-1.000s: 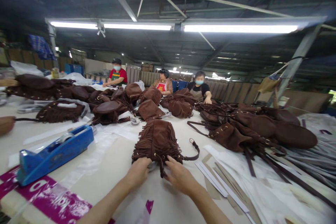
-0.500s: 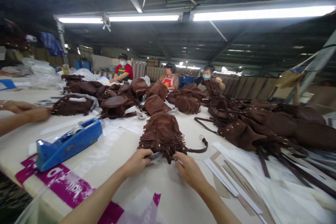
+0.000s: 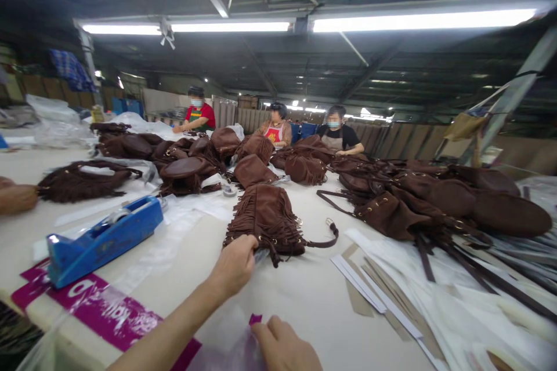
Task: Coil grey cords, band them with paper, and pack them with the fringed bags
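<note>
A dark brown fringed bag (image 3: 264,214) lies on the table in front of me, its gathered, eyeleted end toward me. My left hand (image 3: 235,264) is closed on the near left edge of this bag, and a bit of clear plastic shows beside the fingers. A strap with a buckle (image 3: 331,229) runs out to the bag's right. Nearer to me, my right hand (image 3: 287,345) is low over the table with bent fingers. Its fingertips are at a small purple tab (image 3: 255,319) and purple-printed film; what they pinch, if anything, is hidden.
A blue tape dispenser (image 3: 107,237) stands left, by purple printed tape (image 3: 111,310). Brown bags (image 3: 187,171) are heaped across the back and right (image 3: 461,197). Card strips (image 3: 383,290) lie at right. A co-worker's hand (image 3: 17,197) is at far left; several people sit opposite.
My right hand has left the bag and come down toward me, to the purple tab. My left hand stays at the bag's edge. The co-worker's hand at left has drawn back from a fringed bag.
</note>
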Action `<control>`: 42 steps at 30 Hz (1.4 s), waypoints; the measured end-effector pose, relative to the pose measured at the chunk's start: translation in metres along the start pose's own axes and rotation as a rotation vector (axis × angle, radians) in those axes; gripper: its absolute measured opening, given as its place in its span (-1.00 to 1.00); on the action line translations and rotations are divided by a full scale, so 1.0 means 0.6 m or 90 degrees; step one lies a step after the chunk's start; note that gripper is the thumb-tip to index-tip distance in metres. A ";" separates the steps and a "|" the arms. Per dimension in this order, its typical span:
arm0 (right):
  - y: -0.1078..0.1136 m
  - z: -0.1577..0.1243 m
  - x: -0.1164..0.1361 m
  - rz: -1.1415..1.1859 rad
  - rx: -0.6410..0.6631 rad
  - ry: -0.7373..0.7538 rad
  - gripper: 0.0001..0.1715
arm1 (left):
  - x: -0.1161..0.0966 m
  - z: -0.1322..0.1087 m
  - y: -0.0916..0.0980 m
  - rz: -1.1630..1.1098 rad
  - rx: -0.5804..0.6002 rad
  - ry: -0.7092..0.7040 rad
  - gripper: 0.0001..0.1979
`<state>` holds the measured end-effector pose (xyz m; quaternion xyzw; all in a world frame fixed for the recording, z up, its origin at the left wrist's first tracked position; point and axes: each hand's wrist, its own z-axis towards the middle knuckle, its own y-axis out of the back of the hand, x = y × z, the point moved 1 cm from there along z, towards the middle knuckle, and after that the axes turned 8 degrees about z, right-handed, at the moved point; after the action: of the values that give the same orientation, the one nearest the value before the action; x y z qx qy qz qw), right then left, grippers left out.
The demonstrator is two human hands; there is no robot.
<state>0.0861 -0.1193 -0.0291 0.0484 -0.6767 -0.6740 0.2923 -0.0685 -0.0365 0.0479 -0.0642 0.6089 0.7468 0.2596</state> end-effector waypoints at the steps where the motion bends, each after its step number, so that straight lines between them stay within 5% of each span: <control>1: 0.006 -0.003 0.012 0.020 0.033 -0.025 -0.53 | -0.016 0.004 -0.001 0.000 -0.002 0.023 -0.79; 3: 0.027 -0.008 0.036 0.106 0.101 -0.088 -0.15 | -0.046 0.017 -0.010 -0.008 0.017 0.060 -0.78; 5: 0.049 -0.013 0.050 0.197 0.138 -0.148 0.03 | -0.065 0.033 -0.024 -0.031 0.049 0.079 -0.78; 11: 0.057 -0.015 0.009 0.493 0.059 -0.129 -0.59 | -0.049 0.054 -0.052 -0.216 0.122 0.133 -0.81; 14: 0.066 -0.012 -0.035 0.718 0.090 -0.124 -0.87 | -0.020 0.045 -0.051 -0.365 0.137 0.182 -0.92; 21: 0.131 -0.002 -0.107 0.898 -0.011 -0.274 -0.69 | 0.030 0.016 -0.030 -0.614 0.057 0.298 -0.73; 26: 0.127 0.008 -0.113 1.079 0.000 -0.283 -0.64 | 0.042 -0.003 -0.031 -0.692 0.075 0.332 -0.71; 34: 0.110 0.017 -0.110 1.123 -0.004 -0.276 -0.58 | 0.049 -0.016 -0.045 -0.747 0.116 0.328 -0.67; 42: 0.101 0.046 -0.101 0.905 0.074 -0.249 -0.71 | 0.059 -0.015 -0.042 -0.714 0.115 0.338 -0.54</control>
<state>0.1433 -0.0616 0.0099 -0.5072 -0.6188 -0.2817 0.5296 -0.0890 -0.0310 0.0087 -0.5355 0.5868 0.4011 0.4561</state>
